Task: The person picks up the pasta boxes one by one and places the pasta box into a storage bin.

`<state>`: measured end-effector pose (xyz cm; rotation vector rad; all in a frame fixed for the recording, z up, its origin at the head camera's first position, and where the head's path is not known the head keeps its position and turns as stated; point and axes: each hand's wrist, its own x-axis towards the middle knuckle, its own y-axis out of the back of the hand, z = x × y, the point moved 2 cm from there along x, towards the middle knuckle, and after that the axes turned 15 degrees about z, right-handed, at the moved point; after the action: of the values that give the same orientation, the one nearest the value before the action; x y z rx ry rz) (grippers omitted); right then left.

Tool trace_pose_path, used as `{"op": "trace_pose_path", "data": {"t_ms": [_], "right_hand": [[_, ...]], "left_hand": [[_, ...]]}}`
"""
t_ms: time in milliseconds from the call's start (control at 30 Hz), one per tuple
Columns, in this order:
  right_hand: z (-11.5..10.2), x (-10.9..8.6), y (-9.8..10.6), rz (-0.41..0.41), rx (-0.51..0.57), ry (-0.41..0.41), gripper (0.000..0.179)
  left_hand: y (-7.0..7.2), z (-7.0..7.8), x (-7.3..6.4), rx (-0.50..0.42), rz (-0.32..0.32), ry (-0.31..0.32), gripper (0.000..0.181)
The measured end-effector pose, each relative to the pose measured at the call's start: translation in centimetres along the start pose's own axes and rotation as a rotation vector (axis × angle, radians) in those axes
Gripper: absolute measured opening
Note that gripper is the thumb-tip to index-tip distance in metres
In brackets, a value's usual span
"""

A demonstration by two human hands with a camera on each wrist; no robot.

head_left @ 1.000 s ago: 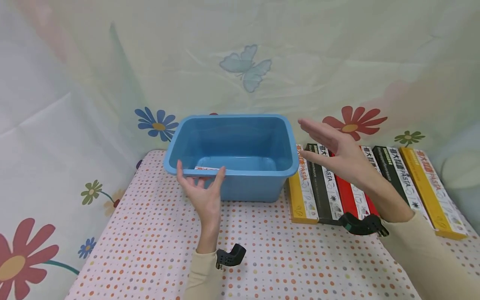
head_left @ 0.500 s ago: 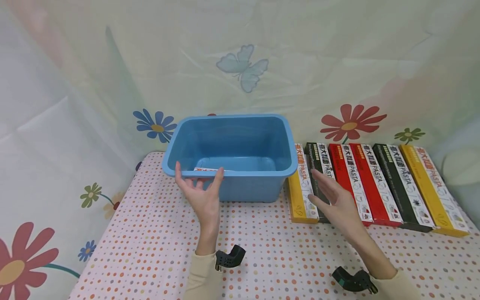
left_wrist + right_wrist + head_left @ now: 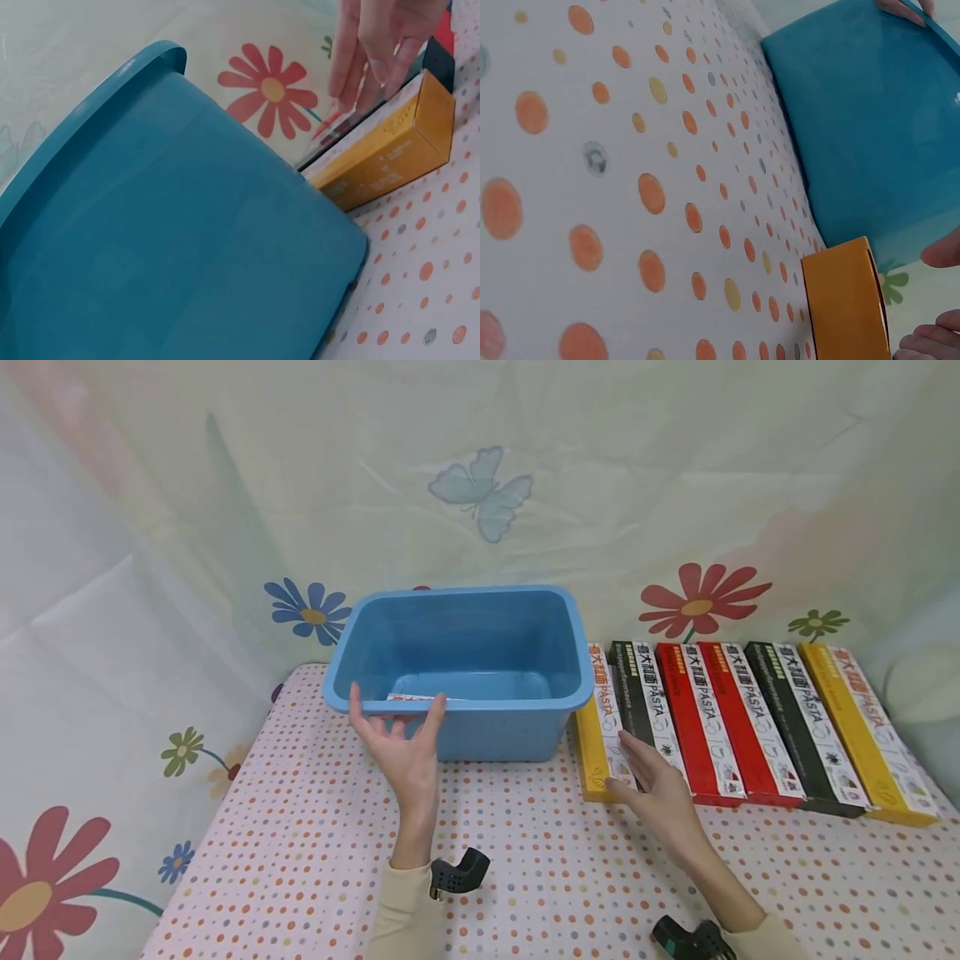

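A blue plastic bin stands at the back of the table. My left hand holds its front rim, with thumb and index finger over the edge and the other fingers below it. Inside, a white strip with red lettering shows just behind the rim; the rest of that item is hidden. Over the near ends of a yellow pasta box and a black pasta box is my right hand, fingers extended and thumb apart. In the left wrist view, the right-hand fingers are above the boxes.
Right of these lie two red pasta boxes, another black box and another yellow box, side by side. A dotted cloth covers the table. A flowered curtain hangs behind and at the left.
My right hand has come down and toward me, from beside the bin's right rim to the near ends of the pasta boxes. My left hand stays on the rim.
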<state>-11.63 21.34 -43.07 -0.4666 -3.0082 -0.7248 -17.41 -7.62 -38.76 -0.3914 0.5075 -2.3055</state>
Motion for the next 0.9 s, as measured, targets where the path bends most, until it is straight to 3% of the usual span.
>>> {"op": "trace_pose_path", "data": {"t_ms": [900], "right_hand": [[-0.7,0.2,1.0,-0.006,0.017,-0.12,0.076]], "left_hand": [[-0.1,0.0,-0.1,-0.023,0.002,0.011,0.107]]}}
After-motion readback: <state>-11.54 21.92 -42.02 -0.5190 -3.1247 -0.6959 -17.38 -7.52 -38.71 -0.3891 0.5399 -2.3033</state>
